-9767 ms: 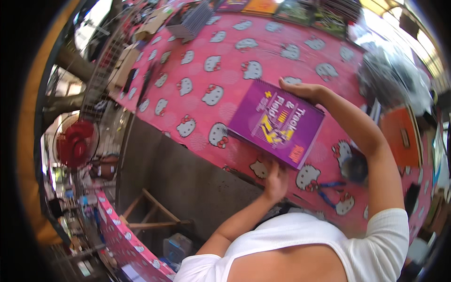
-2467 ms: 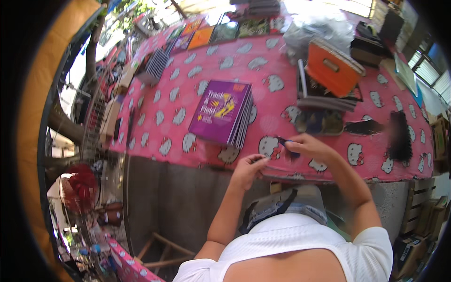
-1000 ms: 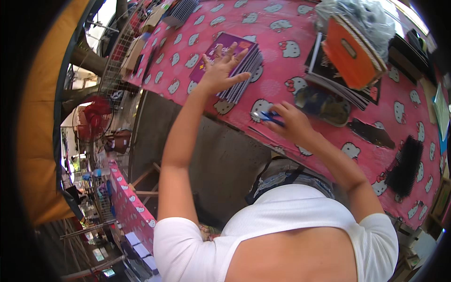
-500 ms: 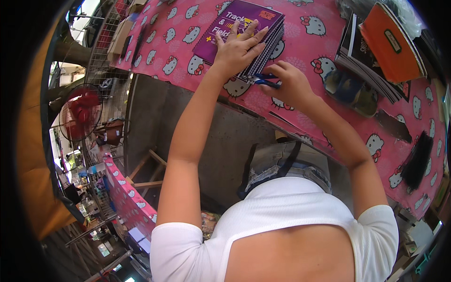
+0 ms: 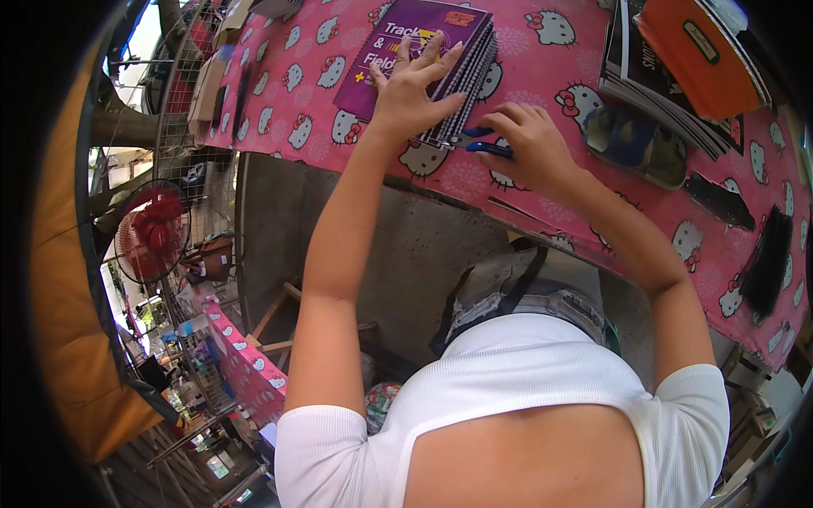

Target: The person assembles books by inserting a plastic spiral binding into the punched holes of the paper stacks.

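My left hand (image 5: 412,95) lies flat, fingers spread wide, over the top cover of the stack of purple-covered, rectangular paper notebooks (image 5: 470,34), near the front edge of the pink surface (image 5: 529,85) patterned with white cat faces. Spread like that, I judge, the palm's weight steadies the whole pile, so the lower copies can't slip out of line. My right hand (image 5: 535,151) has its fingers curled round the blue-handled metal pliers (image 5: 489,149); the handles stand a little apart, and the head points at the stack's near right corner. Whether the tips touch it, I can't tell. Holding the tool low, almost level with the surface, probably suits so low a corner. The dark, rounded oblong tray (image 5: 635,148) sits to my right, beside the black-covered notebooks (image 5: 631,51) that carry the bright orange rectangular notebook (image 5: 699,59); off to that side they leave my wrists room. Farther right lies the bristly black bundle (image 5: 766,267), apart from both hands.
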`<state>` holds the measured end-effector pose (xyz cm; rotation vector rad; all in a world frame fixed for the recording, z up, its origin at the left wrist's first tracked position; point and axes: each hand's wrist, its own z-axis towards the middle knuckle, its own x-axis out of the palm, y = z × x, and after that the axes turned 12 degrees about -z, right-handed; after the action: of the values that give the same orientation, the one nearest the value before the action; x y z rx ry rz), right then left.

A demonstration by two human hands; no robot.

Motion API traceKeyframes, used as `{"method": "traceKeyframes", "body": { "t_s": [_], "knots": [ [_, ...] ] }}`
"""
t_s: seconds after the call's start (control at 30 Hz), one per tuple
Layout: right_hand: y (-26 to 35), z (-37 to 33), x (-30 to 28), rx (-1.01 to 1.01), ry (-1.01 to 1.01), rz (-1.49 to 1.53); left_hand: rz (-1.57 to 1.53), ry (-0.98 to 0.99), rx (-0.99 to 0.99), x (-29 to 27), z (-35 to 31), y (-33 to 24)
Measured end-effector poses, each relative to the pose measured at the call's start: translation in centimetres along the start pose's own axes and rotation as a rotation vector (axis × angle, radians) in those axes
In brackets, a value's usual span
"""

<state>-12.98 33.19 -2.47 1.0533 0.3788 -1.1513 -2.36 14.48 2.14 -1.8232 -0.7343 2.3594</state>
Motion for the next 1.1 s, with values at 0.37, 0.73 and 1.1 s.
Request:
{"method": "traceKeyframes", "body": {
  "t_s": [0.37,0.73,1.1],
  "knots": [
    [-1.0,2.2,-0.4,0.823,0.888,0.810,0.053,0.019,0.031,0.1,0.4,-0.6],
    [-2.0,2.2,-0.7,0.408,0.682,0.441,0.114,0.062,0.010,-0.1,0.3,-0.6],
    [-1.9,-0.1,1.0,-0.172,-0.021,-0.112,0.181,0.127,-0.060,-0.3,0.7,-1.6]
  ]
}}
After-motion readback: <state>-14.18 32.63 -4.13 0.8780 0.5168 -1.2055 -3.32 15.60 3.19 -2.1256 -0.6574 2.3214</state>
